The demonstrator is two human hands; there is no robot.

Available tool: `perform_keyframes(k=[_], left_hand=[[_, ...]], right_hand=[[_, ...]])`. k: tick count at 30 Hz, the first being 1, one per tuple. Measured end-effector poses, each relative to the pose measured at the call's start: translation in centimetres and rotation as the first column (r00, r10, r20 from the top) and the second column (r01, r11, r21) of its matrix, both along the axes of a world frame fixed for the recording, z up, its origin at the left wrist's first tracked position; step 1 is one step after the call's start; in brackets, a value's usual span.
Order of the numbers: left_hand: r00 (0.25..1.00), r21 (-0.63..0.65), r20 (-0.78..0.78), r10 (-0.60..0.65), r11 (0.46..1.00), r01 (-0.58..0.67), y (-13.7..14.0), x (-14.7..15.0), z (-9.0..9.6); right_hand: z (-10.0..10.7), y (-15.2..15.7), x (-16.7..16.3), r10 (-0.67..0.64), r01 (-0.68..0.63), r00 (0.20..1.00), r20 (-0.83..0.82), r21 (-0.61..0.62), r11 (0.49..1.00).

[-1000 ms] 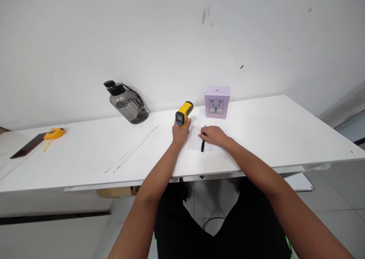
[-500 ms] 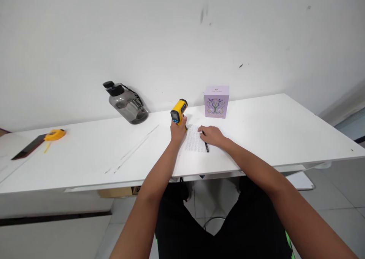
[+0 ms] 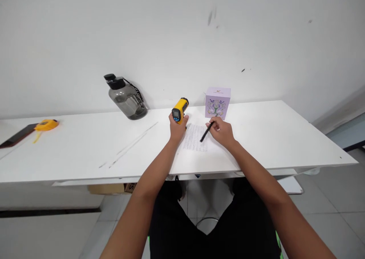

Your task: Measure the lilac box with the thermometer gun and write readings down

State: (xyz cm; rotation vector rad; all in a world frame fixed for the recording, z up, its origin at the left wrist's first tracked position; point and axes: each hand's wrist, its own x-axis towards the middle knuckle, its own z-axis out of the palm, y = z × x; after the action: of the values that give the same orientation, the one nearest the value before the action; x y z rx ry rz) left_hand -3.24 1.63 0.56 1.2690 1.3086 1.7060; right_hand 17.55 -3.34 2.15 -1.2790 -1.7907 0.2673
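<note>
My left hand (image 3: 177, 129) is wrapped round the handle of a yellow and black infrared thermometer (image 3: 180, 110), whose small screen and blue buttons face me. In my right hand (image 3: 222, 131) is a black pen (image 3: 207, 132), its lower end slanting down to the left over the paper. The white paper (image 3: 194, 139), covered in dense handwriting, lies on the table between my hands. Just behind my right hand stands a lilac box (image 3: 218, 101) with a colourful pattern on its front.
A grey translucent water bottle (image 3: 128, 101) with a black cap leans at the wall on the white table (image 3: 273, 137). Far left are a yellow tape measure (image 3: 47, 124) and a dark flat object (image 3: 18, 135). A cardboard box (image 3: 107, 189) shows below the table edge.
My right hand has lifted and moved slightly right, and the pen has swung so its lower end points down-left. My left hand keeps its hold on the thermometer. The view has shifted a little.
</note>
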Motion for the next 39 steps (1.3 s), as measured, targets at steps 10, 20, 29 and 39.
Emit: perform_keyframes(k=[10,20,29,39], left_hand=[[0.999,-0.046,-0.024,-0.021,0.999,0.02,0.2,0.0,0.0],[0.998,-0.037,-0.066,-0.003,0.999,0.001,-0.2,0.0,0.4],[0.998,-0.026,-0.06,0.015,1.0,-0.017,-0.3,0.0,0.7],[1.0,-0.083,-0.007,-0.013,0.996,0.012,-0.1,0.0,0.4]], right_hand=[[-2.4,0.0,0.7,0.067,-0.272,0.892,-0.447,-0.413,0.87],[-2.6,-0.4,0.3,0.07,-0.2,0.946,-0.315,-0.404,0.892],[-2.7,-0.3,0.2,0.084,-0.196,0.959,-0.272,-0.417,0.887],[-2.8,-0.3,0.2,0.097,-0.224,0.95,-0.297,-0.432,0.874]])
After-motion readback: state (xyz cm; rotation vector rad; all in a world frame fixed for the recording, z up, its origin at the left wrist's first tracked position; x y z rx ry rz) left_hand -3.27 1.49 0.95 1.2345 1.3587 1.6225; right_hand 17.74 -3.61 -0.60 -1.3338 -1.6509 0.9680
